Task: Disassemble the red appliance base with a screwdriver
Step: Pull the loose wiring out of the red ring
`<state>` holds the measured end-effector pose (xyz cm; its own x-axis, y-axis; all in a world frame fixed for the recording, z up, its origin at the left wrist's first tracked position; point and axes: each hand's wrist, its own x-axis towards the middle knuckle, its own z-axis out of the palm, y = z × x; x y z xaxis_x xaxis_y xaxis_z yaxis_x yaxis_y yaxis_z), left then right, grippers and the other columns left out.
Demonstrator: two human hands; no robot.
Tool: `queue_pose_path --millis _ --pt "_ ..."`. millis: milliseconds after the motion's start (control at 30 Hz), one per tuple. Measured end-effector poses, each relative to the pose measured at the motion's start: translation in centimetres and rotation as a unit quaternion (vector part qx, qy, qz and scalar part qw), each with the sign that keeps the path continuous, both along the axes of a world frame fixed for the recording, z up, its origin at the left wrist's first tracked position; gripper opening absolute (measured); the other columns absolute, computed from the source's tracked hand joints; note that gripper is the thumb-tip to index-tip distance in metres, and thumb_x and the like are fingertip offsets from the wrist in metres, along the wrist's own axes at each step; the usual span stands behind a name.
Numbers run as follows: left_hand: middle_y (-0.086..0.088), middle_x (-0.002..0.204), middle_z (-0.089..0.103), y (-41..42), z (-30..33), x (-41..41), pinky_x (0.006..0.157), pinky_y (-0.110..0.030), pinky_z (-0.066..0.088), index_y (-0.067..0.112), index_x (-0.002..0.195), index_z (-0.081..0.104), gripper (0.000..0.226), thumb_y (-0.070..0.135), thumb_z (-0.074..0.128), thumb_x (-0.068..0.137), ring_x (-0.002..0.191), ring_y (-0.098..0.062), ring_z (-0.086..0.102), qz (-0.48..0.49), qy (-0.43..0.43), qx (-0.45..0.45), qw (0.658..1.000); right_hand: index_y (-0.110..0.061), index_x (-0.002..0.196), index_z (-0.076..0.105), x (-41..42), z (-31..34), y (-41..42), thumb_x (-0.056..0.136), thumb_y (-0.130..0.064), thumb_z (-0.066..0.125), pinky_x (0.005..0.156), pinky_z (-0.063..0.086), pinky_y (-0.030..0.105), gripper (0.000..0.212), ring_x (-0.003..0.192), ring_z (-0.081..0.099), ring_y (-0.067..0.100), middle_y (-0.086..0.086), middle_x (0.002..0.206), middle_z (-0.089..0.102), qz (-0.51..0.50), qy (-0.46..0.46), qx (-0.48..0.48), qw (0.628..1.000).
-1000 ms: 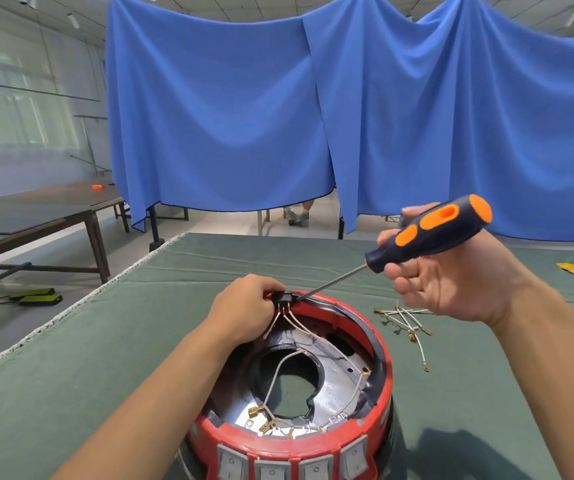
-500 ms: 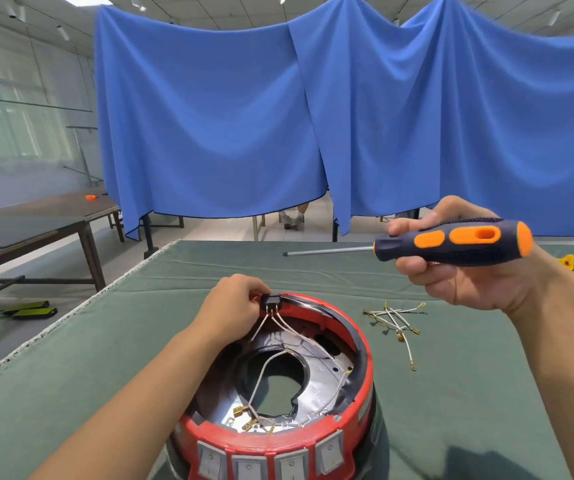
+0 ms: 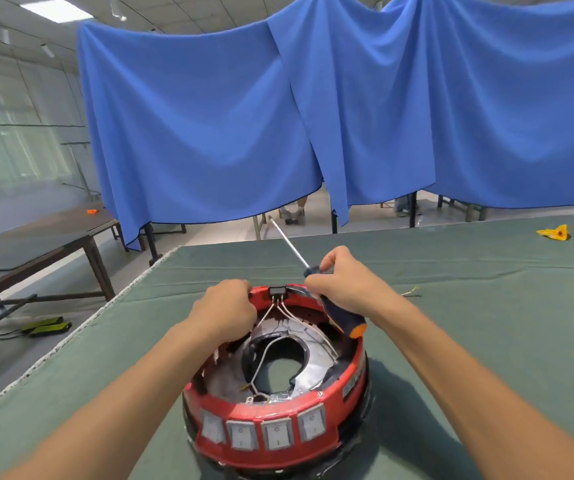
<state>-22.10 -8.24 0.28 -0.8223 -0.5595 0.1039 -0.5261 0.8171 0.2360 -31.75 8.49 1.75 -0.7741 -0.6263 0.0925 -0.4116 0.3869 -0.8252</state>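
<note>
The red appliance base [image 3: 278, 441] stands upside down on the green table, its open inside showing a metal plate and white wires. A small black switch block [image 3: 277, 291] sits in the far rim with wires running from it. My left hand [image 3: 225, 311] grips the far rim just left of that block. My right hand [image 3: 346, 284] holds the screwdriver [image 3: 342, 315] by its dark blue and orange handle, right of the block. The metal shaft points up and away from me, off the base.
A green cloth covers the table [image 3: 486, 323], whose left edge runs diagonally near the base. A yellow part [image 3: 554, 233] lies far right. Loose wires [image 3: 410, 292] lie behind my right wrist. A second table [image 3: 36, 233] stands at left, blue curtains behind.
My right hand came down from mid-air to the far rim beside the switch block, and the screwdriver swung round so its shaft points away. The left hand stayed on the rim.
</note>
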Motion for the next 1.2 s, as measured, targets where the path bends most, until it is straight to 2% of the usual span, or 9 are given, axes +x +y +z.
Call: queue_pose_path --millis 100,167,267,333,433,533,800,900,1200 --pt "-0.006 0.136 0.045 1.7 -2.0 0.6 0.099 -0.043 0.034 0.017 0.129 0.047 0.042 0.018 0.044 0.088 0.125 -0.029 0.039 0.020 -0.018 -0.081 0.996 -0.025 0.106 0.039 1.0 -0.4 0.3 0.084 -0.035 0.058 0.050 0.050 0.027 0.031 0.050 0.055 0.015 0.002 0.071 0.063 0.014 -0.007 -0.001 1.000" --pt "0.001 0.143 0.038 2.2 -3.1 0.5 0.103 -0.042 0.028 0.022 0.136 0.040 0.048 0.022 0.045 0.089 0.131 -0.024 0.033 -0.001 0.017 -0.111 0.994 -0.029 0.104 0.044 1.7 -0.5 0.9 0.083 -0.035 0.058 0.050 0.046 0.028 0.026 0.051 0.056 0.013 0.000 0.072 0.063 0.004 0.031 0.021 0.999" --pt "0.007 0.148 0.037 0.7 -3.0 0.0 0.108 -0.038 0.023 0.025 0.139 0.042 0.057 0.014 0.049 0.083 0.135 -0.019 0.031 -0.056 0.080 -0.047 0.994 -0.030 0.101 0.047 2.6 -0.1 2.4 0.080 -0.034 0.059 0.061 0.047 0.032 0.025 0.067 0.058 0.020 -0.001 0.080 0.060 -0.012 0.099 0.071 0.992" --pt "0.005 0.146 0.042 -0.5 -2.6 -0.3 0.111 -0.034 0.025 0.023 0.136 0.049 0.058 0.007 0.051 0.080 0.135 -0.018 0.035 -0.086 0.105 0.006 0.991 -0.032 0.097 0.049 3.1 0.4 3.6 0.081 -0.037 0.062 0.057 0.043 0.030 0.021 0.064 0.055 0.017 -0.003 0.079 0.059 -0.023 0.154 0.120 0.981" --pt "0.004 0.125 0.062 -1.2 -2.4 -0.7 0.098 -0.022 0.037 0.018 0.114 0.068 0.048 -0.004 0.051 0.075 0.120 -0.018 0.052 -0.101 0.175 0.125 0.971 -0.036 0.094 0.057 4.2 0.6 5.0 0.082 -0.043 0.065 0.053 0.036 0.028 0.016 0.064 0.053 0.015 -0.009 0.074 0.057 -0.032 0.213 0.167 0.962" --pt "0.008 0.115 0.064 -1.9 -2.0 -1.6 0.090 -0.016 0.034 0.011 0.093 0.075 0.035 -0.007 0.050 0.077 0.114 -0.016 0.055 -0.094 0.202 0.171 0.960 -0.032 0.101 0.066 5.4 0.1 5.6 0.085 -0.041 0.062 0.060 0.038 0.030 0.018 0.083 0.057 0.024 -0.005 0.089 0.066 -0.053 0.253 0.180 0.949" --pt "-0.006 0.119 0.065 -1.3 -1.8 -2.9 0.097 -0.034 0.043 0.018 0.108 0.068 0.036 0.006 0.050 0.080 0.110 -0.028 0.056 -0.062 0.115 0.060 0.990 -0.020 0.074 0.058 7.1 -0.7 7.5 0.086 -0.036 0.055 0.046 0.028 0.024 0.020 0.070 0.053 0.028 -0.004 0.066 0.057 -0.117 0.303 0.201 0.924" --pt "-0.004 0.125 0.059 -0.4 -2.3 -3.1 0.107 -0.042 0.034 0.018 0.111 0.064 0.036 0.009 0.050 0.079 0.114 -0.028 0.053 -0.072 0.096 -0.011 0.993 -0.018 0.071 0.055 7.2 -0.8 7.6 0.085 -0.034 0.055 0.045 0.027 0.023 0.021 0.067 0.051 0.027 -0.005 0.062 0.054 -0.127 0.303 0.202 0.923" --pt "-0.005 0.141 0.049 -1.2 -2.9 -2.9 0.108 -0.039 0.033 0.025 0.122 0.063 0.039 0.020 0.046 0.086 0.129 -0.023 0.043 -0.121 0.114 -0.037 0.985 -0.020 0.073 0.055 7.6 -0.9 6.8 0.090 -0.036 0.051 0.056 0.034 0.031 0.024 0.072 0.051 0.030 0.000 0.072 0.057 -0.128 0.310 0.200 0.921"
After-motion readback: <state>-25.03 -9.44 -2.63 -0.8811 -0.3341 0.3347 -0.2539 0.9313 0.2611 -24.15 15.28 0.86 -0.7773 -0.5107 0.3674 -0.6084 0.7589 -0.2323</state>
